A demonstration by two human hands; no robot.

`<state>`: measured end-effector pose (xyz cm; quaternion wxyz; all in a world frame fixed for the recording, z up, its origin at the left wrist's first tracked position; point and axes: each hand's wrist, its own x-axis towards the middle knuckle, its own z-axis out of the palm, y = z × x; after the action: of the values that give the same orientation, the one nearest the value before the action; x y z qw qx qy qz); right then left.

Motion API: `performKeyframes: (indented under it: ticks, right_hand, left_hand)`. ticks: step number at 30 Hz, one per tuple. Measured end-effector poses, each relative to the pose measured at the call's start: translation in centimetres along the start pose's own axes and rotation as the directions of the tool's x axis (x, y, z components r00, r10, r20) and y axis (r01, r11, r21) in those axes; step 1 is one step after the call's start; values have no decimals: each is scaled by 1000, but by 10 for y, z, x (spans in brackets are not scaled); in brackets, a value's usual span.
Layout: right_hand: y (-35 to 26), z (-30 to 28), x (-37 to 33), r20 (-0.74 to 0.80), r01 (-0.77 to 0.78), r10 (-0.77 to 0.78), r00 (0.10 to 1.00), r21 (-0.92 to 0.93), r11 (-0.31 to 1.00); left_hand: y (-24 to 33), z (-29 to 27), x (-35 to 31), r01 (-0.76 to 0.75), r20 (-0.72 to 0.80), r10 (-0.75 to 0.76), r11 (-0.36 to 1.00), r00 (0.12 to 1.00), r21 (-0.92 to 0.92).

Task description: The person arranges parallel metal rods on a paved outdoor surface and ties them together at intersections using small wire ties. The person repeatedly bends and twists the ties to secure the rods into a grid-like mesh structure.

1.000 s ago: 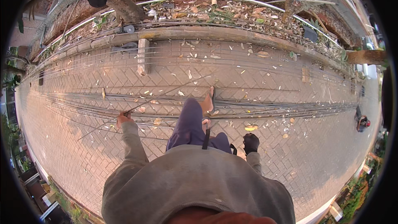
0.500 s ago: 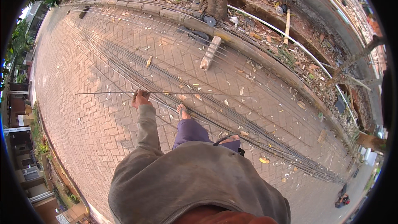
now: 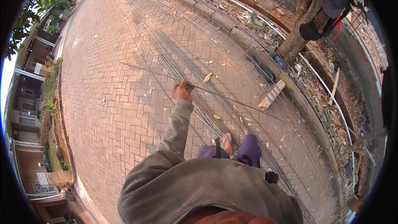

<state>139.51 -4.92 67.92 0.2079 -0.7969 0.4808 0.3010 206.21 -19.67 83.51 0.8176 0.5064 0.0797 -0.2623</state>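
My left hand [image 3: 183,91], reaching out from a grey-brown sleeve, is closed around a long thin steel rod [image 3: 232,100]. The rod slants across the view, its ends extending on both sides of my fist. Beneath and beside it, a bundle of long steel rods [image 3: 163,52] stretches lengthwise over the brick paving [image 3: 103,79]. My sandalled foot [image 3: 226,143] is beside or on these rods; exact contact cannot be made out. My right hand does not show; a small dark shape [image 3: 271,177] by my right side is unclear.
A pale block [image 3: 272,95] lies on the paving, under or beside some thin rods. A kerb [image 3: 304,110] borders the right side, with a dark tool [image 3: 277,58] on it. Beyond are a tree [image 3: 296,37] with hanging caps, a white pipe [image 3: 315,64] and leaf litter. Houses line the left.
My view has turned, and surroundings have shifted in it. I have stepped along the rods. The held rod has gone from nearly level to slanting down rightwards, still in my left hand.
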Motion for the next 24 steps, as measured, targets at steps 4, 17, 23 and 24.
performKeyframes:
  ticks: [4,17,23,24]
  right_hand:
    - [-45,-43,64,99,-28,16,995,128,991]
    - [-159,-181,288,175,86,-95,980,59,995]
    - [-215,-272,337,-264,121,-119,957,-8,993]
    - [-230,-285,342,-323,93,-77,943,37,995]
  left_hand:
    - [-12,47,19,45,-21,-46,999,999,-31]
    - [19,93,211,207,-60,-201,970,978,124]
    - [36,122,273,223,-51,-217,959,975,174]
    - [34,129,285,237,8,-245,948,970,212]
